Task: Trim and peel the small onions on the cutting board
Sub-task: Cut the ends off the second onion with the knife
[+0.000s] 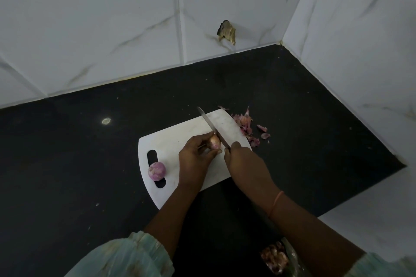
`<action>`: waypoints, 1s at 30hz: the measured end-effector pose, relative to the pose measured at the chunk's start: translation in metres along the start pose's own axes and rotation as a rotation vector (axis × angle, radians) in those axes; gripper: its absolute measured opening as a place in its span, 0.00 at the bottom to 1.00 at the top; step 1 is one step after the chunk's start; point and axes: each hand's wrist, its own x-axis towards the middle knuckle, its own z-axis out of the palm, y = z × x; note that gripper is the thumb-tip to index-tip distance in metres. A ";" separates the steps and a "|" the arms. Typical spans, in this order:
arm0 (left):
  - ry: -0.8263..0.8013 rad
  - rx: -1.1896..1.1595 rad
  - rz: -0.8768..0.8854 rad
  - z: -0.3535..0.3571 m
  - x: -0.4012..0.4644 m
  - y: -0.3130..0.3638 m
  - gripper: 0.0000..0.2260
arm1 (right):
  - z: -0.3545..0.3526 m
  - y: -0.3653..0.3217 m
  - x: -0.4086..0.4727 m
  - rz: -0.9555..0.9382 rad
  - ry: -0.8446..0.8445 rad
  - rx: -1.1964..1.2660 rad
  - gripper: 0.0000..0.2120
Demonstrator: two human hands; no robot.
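**Trimming a small onion at the board's middle**

From my head view, my left hand (196,157) pinches a small onion (215,141) against the white cutting board (180,135), fingers curled round it. My right hand (239,159) grips the knife (212,127), blade resting at the onion's end. A peeled onion (157,171) sits by the handle slot; skins (246,126) lie on the dark surface (78,153). It looks light, round, firm and likely slippery, so I'd hold its sides, fingertips clear of the edge.
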 end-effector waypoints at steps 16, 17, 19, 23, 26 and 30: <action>0.022 0.009 -0.041 0.000 -0.001 0.002 0.18 | 0.018 0.005 -0.001 -0.019 -0.011 0.009 0.13; 0.021 0.013 -0.040 -0.001 -0.001 0.002 0.18 | 0.019 0.006 -0.002 -0.014 0.003 0.007 0.14; 0.018 0.002 -0.044 -0.001 -0.001 0.003 0.17 | 0.021 0.007 -0.003 -0.012 0.026 0.006 0.15; 0.030 -0.060 -0.034 -0.004 -0.004 0.010 0.17 | 0.020 0.004 -0.002 0.018 0.026 0.033 0.15; 0.034 -0.133 -0.044 -0.004 -0.006 0.012 0.20 | 0.018 0.003 -0.003 0.041 0.010 0.063 0.16; 0.044 -0.085 -0.025 -0.005 -0.004 0.006 0.24 | 0.010 0.006 -0.007 0.057 0.000 0.160 0.16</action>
